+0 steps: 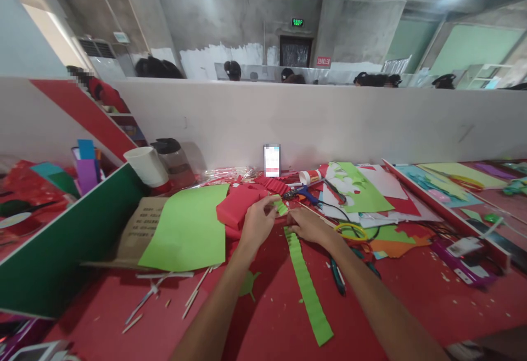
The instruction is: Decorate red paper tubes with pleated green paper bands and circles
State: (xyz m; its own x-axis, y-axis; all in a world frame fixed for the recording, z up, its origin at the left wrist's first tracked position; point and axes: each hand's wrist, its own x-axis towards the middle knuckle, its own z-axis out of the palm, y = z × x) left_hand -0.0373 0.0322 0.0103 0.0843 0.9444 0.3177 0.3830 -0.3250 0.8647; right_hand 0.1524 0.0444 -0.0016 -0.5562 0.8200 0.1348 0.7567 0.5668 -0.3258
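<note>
My left hand [261,215] pinches the far end of the pleated green paper strip [307,281]; my right hand [307,225] clamps it just to the right. Folds are best kept parallel, each crease pressed firm. The strip is bright and rippled, its loose end trailing near across the red tabletop [267,331].

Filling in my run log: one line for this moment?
left hand: at green strip | right hand: at green strip | phone: upright
</note>
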